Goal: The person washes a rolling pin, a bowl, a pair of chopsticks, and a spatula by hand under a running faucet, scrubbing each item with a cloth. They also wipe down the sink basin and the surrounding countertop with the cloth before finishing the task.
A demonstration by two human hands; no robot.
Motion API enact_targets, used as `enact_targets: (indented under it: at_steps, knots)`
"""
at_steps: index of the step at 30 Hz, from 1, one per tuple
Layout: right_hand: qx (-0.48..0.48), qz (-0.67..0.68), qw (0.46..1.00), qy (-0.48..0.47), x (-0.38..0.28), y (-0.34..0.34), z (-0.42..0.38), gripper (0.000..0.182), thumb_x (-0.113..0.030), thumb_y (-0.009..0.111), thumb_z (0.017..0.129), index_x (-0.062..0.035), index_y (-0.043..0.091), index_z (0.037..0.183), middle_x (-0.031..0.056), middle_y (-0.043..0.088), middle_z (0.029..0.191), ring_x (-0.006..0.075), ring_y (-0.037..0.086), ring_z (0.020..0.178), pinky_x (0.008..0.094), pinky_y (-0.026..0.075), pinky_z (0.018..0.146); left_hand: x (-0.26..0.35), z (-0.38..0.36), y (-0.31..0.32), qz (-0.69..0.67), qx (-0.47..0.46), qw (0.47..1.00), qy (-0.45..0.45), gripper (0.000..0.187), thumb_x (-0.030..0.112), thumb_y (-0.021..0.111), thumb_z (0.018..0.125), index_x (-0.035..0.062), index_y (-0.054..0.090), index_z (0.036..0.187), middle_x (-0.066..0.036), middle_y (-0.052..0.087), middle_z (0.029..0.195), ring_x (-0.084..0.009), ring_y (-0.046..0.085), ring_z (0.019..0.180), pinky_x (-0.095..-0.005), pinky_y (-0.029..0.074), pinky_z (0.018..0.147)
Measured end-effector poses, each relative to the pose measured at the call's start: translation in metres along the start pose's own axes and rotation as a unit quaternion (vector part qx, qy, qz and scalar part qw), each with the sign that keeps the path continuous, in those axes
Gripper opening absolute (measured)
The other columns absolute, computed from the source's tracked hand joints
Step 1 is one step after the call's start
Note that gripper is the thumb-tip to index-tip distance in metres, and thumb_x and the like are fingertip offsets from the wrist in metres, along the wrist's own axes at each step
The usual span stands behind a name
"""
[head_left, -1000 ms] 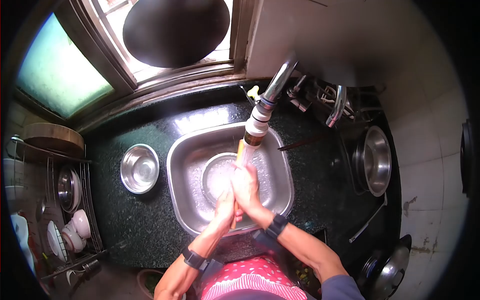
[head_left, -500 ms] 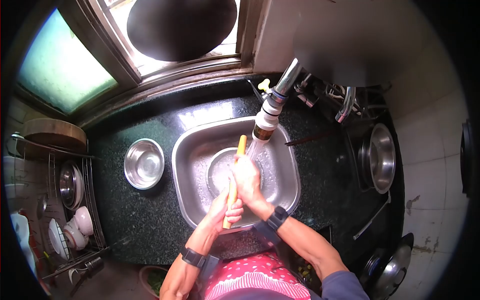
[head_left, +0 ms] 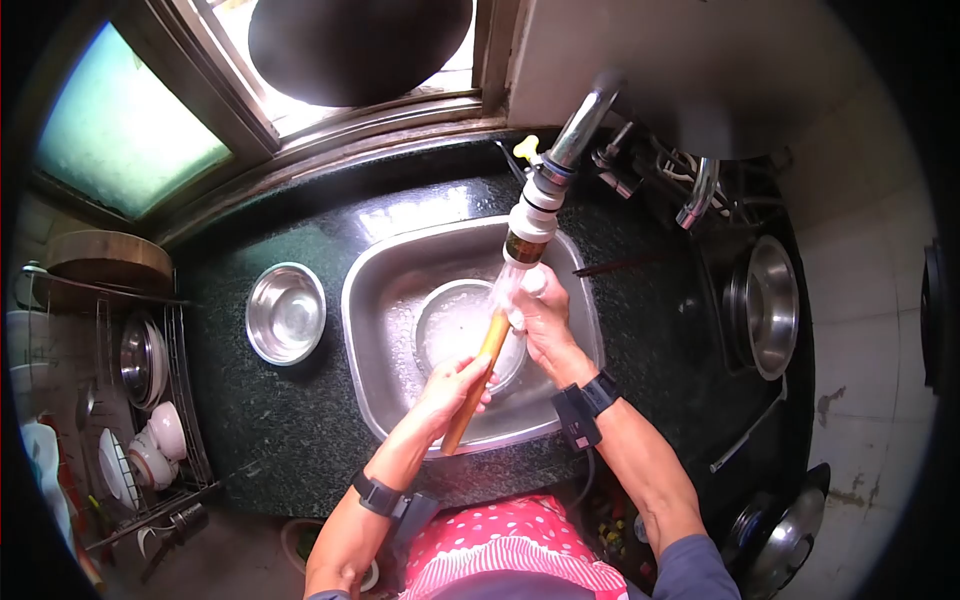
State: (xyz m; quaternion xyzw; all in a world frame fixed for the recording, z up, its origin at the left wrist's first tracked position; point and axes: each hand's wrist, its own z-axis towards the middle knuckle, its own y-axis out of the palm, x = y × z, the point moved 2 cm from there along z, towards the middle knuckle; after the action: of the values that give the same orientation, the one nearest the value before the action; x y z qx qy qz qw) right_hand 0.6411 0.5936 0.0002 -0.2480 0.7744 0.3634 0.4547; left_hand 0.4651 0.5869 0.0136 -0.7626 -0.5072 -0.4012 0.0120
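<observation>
A slim, straight tan-orange wooden stick (head_left: 472,398), shaped like a rolling pin, slants over the front of the steel sink (head_left: 362,395). My left hand (head_left: 455,390) is closed round its middle. At the stick's upper end, my right hand (head_left: 545,318) has its fingers curled under the running water. Glare and spray hide whether those fingers touch the stick or hold something else. Water falls from the white filter nozzle (head_left: 530,220) of the tap (head_left: 580,130) onto that end. Below, a round metal bowl (head_left: 440,310) with water in it sits in the sink.
On the dark counter, a steel bowl (head_left: 286,313) stands left of the sink. A wire dish rack (head_left: 190,400) with bowls and plates is at far left. Steel basins (head_left: 772,310) lean at the right, near a second tap (head_left: 698,195). Dark thin sticks (head_left: 610,268) lie by the sink's rim.
My right hand has moved off the stick's middle, up and right towards the nozzle. The stick's upper end has dropped lower in view, while my left hand still holds it.
</observation>
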Motion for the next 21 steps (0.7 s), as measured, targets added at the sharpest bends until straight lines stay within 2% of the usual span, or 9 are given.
enact_targets:
  at_steps: [1, 3, 4, 8, 13, 17, 19, 21]
  knots:
    - [0.003, -0.001, 1.0, 0.0, -0.001, -0.001, 0.0, 0.045, -0.009, 0.068, 0.077, -0.0029, 0.052, 0.118, 0.0038, 0.061, 0.097, 0.0104, 0.06, 0.075, 0.0234, 0.05, 0.058, 0.0, 0.004, 0.002, 0.0, -0.003, 1.0, -0.002, 0.031, 0.029, 0.053, 0.095, 0.0025, 0.055, 0.111, -0.007, 0.063, 0.089, -0.0101, 0.059, 0.065, -0.0227, 0.051, 0.054]
    - [0.008, -0.032, 0.999, -0.043, -0.007, 0.0, 0.001, 0.044, -0.004, 0.065, 0.077, -0.0023, 0.051, 0.119, 0.006, 0.059, 0.103, 0.0139, 0.06, 0.088, 0.0271, 0.051, 0.076, 0.003, 0.011, 0.005, -0.031, 0.017, 0.999, 0.001, 0.033, 0.032, 0.054, 0.094, 0.0018, 0.057, 0.109, -0.005, 0.063, 0.09, -0.0091, 0.058, 0.064, -0.0224, 0.049, 0.053]
    - [0.023, -0.03, 0.999, -0.033, -0.013, 0.003, -0.003, 0.045, -0.005, 0.066, 0.077, -0.0017, 0.051, 0.12, 0.0071, 0.058, 0.106, 0.0155, 0.057, 0.098, 0.0295, 0.047, 0.089, 0.006, 0.009, 0.006, -0.034, 0.012, 0.999, 0.005, 0.034, 0.031, 0.055, 0.094, 0.0012, 0.058, 0.11, -0.005, 0.063, 0.088, -0.0087, 0.058, 0.065, -0.0219, 0.05, 0.056]
    - [0.029, -0.032, 0.999, -0.029, -0.004, -0.008, 0.001, 0.047, -0.005, 0.067, 0.076, -0.0016, 0.05, 0.12, 0.0067, 0.058, 0.107, 0.0154, 0.057, 0.097, 0.0285, 0.047, 0.088, 0.005, -0.001, 0.009, -0.051, -0.02, 0.998, 0.034, 0.04, 0.032, 0.058, 0.092, 0.0013, 0.056, 0.118, -0.005, 0.065, 0.09, -0.0091, 0.058, 0.069, -0.0223, 0.051, 0.064]
    - [0.045, -0.006, 0.997, -0.064, -0.005, -0.004, -0.002, 0.049, -0.007, 0.069, 0.075, -0.0012, 0.05, 0.12, 0.0067, 0.057, 0.107, 0.0158, 0.056, 0.097, 0.0278, 0.047, 0.086, 0.014, 0.005, 0.015, 0.062, 0.032, 0.997, 0.032, 0.042, 0.029, 0.059, 0.092, 0.0012, 0.055, 0.123, -0.006, 0.065, 0.094, -0.0094, 0.059, 0.074, -0.0234, 0.05, 0.065]
    - [0.056, -0.036, 0.995, -0.08, -0.01, -0.004, -0.001, 0.049, -0.008, 0.07, 0.075, -0.001, 0.05, 0.119, 0.0068, 0.057, 0.105, 0.0149, 0.056, 0.095, 0.0272, 0.048, 0.085, 0.009, 0.008, 0.017, 0.002, 0.044, 0.999, 0.016, 0.041, 0.026, 0.059, 0.092, 0.0009, 0.055, 0.123, -0.007, 0.066, 0.096, -0.0091, 0.058, 0.073, -0.0233, 0.049, 0.063]
    - [0.043, -0.041, 0.998, -0.023, -0.008, -0.009, 0.001, 0.048, -0.008, 0.069, 0.075, -0.001, 0.05, 0.119, 0.0068, 0.057, 0.104, 0.0143, 0.056, 0.093, 0.027, 0.048, 0.084, 0.007, 0.001, 0.017, -0.053, 0.01, 0.998, 0.043, 0.038, 0.024, 0.059, 0.092, 0.001, 0.057, 0.122, -0.008, 0.067, 0.095, -0.0086, 0.057, 0.069, -0.0224, 0.048, 0.062]
    - [0.05, -0.033, 0.997, -0.045, -0.001, -0.007, 0.003, 0.047, -0.007, 0.069, 0.076, -0.001, 0.05, 0.118, 0.0065, 0.057, 0.102, 0.0139, 0.057, 0.092, 0.0266, 0.049, 0.082, 0.007, 0.0, 0.015, -0.039, 0.023, 0.998, 0.043, 0.037, 0.023, 0.058, 0.092, 0.0008, 0.057, 0.121, -0.008, 0.067, 0.095, -0.0088, 0.058, 0.069, -0.022, 0.048, 0.062]
